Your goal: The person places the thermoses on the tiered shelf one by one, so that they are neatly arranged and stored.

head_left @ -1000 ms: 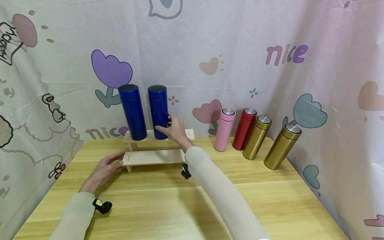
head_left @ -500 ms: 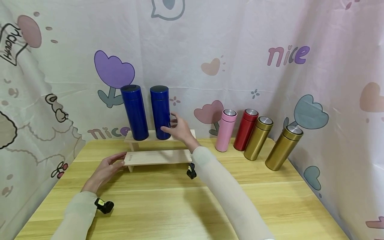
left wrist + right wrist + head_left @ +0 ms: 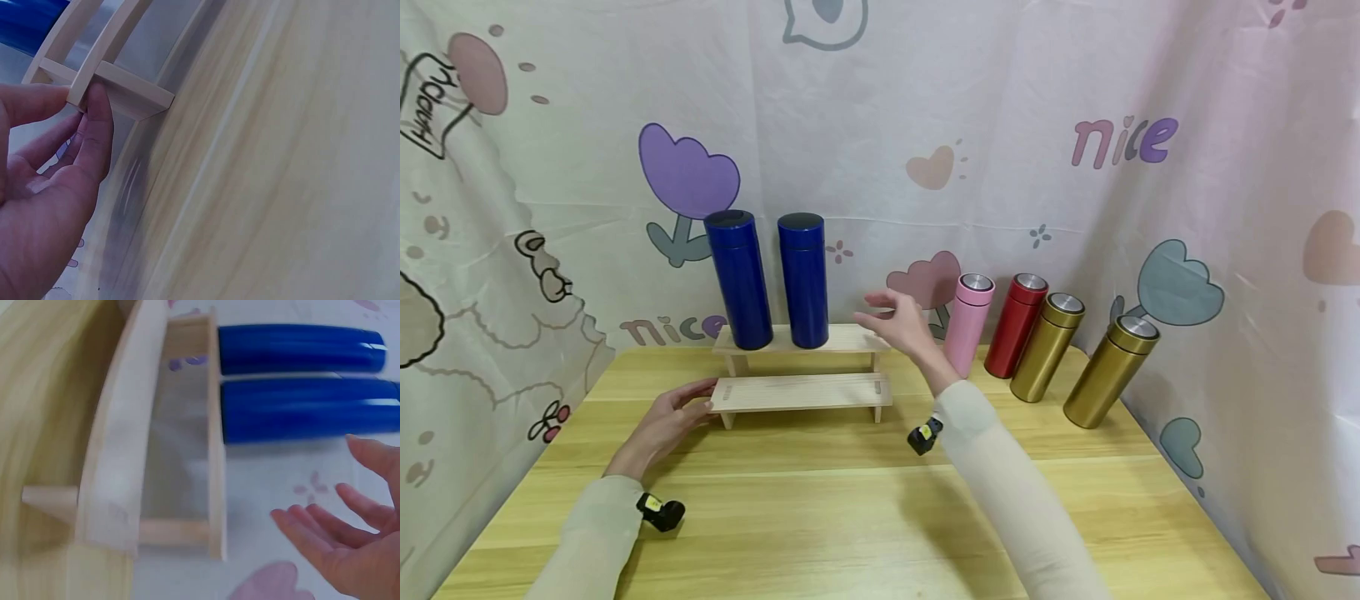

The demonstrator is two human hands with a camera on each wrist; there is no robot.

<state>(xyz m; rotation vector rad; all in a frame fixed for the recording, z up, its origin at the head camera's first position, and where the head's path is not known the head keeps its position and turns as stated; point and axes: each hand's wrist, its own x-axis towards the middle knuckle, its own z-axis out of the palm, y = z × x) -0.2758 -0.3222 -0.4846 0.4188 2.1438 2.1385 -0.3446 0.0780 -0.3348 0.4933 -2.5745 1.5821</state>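
Observation:
A two-step wooden rack (image 3: 801, 393) stands at the back left of the table. Two blue thermos bottles stand upright on its upper step: the left blue bottle (image 3: 741, 283) and the right blue bottle (image 3: 806, 283). My left hand (image 3: 664, 423) pinches the left end of the lower step between thumb and fingers; the left wrist view shows this grip on the board (image 3: 87, 78) closely. My right hand (image 3: 901, 325) is in the air to the right of the bottles, fingers loosely spread and holding nothing. In the right wrist view that hand (image 3: 356, 534) is apart from both bottles.
To the right stand a pink bottle (image 3: 967, 325), a red bottle (image 3: 1015, 325) and two gold bottles, one gold bottle (image 3: 1047, 348) close to the red one and another gold bottle (image 3: 1108, 373) farther right. A printed curtain (image 3: 865, 125) hangs behind the wooden table (image 3: 820, 517).
My right hand has let go of the right blue bottle and moved away to the right. The bottle stays standing on the upper step. My left hand keeps its hold on the rack.

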